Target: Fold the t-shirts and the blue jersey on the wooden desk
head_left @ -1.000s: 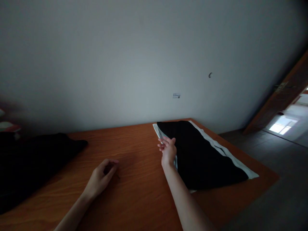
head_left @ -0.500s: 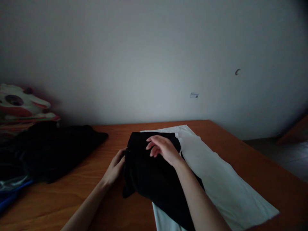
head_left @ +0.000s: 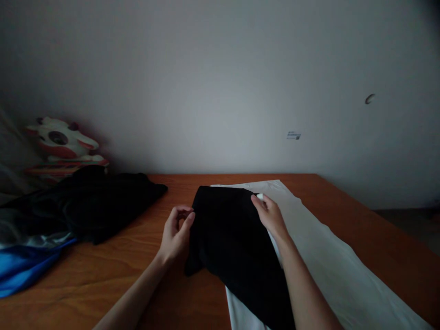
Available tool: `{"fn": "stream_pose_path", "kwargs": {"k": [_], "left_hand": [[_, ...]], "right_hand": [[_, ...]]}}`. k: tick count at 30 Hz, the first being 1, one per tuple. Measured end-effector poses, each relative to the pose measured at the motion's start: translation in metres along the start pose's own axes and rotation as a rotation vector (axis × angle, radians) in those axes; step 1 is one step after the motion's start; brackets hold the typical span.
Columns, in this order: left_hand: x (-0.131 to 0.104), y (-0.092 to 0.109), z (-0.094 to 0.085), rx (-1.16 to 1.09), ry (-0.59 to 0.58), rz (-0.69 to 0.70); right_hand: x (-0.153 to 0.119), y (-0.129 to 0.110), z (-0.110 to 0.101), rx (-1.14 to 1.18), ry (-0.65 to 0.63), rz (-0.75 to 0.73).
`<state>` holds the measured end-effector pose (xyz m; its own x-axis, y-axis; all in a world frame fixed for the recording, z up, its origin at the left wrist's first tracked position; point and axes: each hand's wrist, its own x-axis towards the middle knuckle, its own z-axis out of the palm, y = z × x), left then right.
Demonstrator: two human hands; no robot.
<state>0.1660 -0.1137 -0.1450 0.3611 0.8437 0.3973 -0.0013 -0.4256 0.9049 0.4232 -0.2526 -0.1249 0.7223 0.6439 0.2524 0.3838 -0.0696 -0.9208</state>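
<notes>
A black garment [head_left: 233, 238] lies over a white cloth [head_left: 319, 247] on the wooden table; its exact kind does not show. At the black garment's left edge, my left hand [head_left: 177, 233] has thumb and forefinger bent together, pinching the fabric. My right hand [head_left: 271, 215] is closed on its upper right corner, thumb on top. A small white piece [head_left: 260, 196] pokes up between the right thumb and fingers; I cannot tell whether it is a label or part of the cloth.
Dark clothes [head_left: 113, 206] are heaped at the left, with a blue cloth [head_left: 30, 266] in front. Behind them sits a cow-shaped plush toy [head_left: 68, 142]. A wall with a small sticker [head_left: 294, 135] rises behind the wooden table [head_left: 113, 284].
My right hand has moved from above the black garment to its right corner and closed there. My left hand now pinches the left edge. The view has shifted left.
</notes>
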Motion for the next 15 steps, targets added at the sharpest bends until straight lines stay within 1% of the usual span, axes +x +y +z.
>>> {"fn": "stream_pose_path", "kwargs": {"k": [1, 3, 4, 5, 6, 7, 8, 9, 10, 11, 12, 13, 15], "left_hand": [[-0.004, 0.005, 0.000, 0.010, -0.070, 0.021], [-0.010, 0.011, 0.000, 0.036, -0.232, 0.035], [-0.013, 0.011, 0.001, 0.055, -0.312, 0.025], [-0.015, 0.009, 0.002, 0.074, -0.375, 0.002], [-0.016, 0.005, 0.003, 0.089, -0.413, -0.030], [-0.016, 0.000, 0.005, 0.095, -0.421, -0.070], [-0.015, -0.005, 0.006, 0.083, -0.397, -0.112], [-0.012, -0.009, 0.008, 0.047, -0.341, -0.156], [-0.008, -0.012, 0.008, -0.021, -0.255, -0.203], [-0.003, -0.013, 0.006, -0.124, -0.155, -0.253], [0.004, -0.013, 0.002, -0.258, -0.046, -0.298], [0.011, -0.011, -0.005, -0.414, 0.065, -0.329], [0.028, -0.007, -0.027, -0.717, 0.242, -0.337]], "right_hand": [[-0.007, -0.014, 0.008, 0.109, -0.152, -0.035], [-0.022, -0.041, 0.019, 0.332, -0.567, -0.028], [-0.028, -0.050, 0.021, 0.410, -0.794, -0.017], [-0.032, -0.056, 0.021, 0.498, -0.907, -0.006], [-0.033, -0.058, 0.019, 0.576, -0.931, 0.010], [-0.031, -0.057, 0.015, 0.638, -0.872, 0.030], [-0.027, -0.051, 0.009, 0.677, -0.734, 0.055], [-0.021, -0.043, 0.002, 0.679, -0.573, 0.088], [-0.014, -0.034, -0.005, 0.641, -0.431, 0.124], [-0.007, -0.023, -0.013, 0.576, -0.319, 0.161], [-0.001, -0.012, -0.021, 0.494, -0.268, 0.201], [0.005, -0.001, -0.028, 0.423, -0.254, 0.243], [0.012, 0.016, -0.037, 0.333, -0.232, 0.285]]}}
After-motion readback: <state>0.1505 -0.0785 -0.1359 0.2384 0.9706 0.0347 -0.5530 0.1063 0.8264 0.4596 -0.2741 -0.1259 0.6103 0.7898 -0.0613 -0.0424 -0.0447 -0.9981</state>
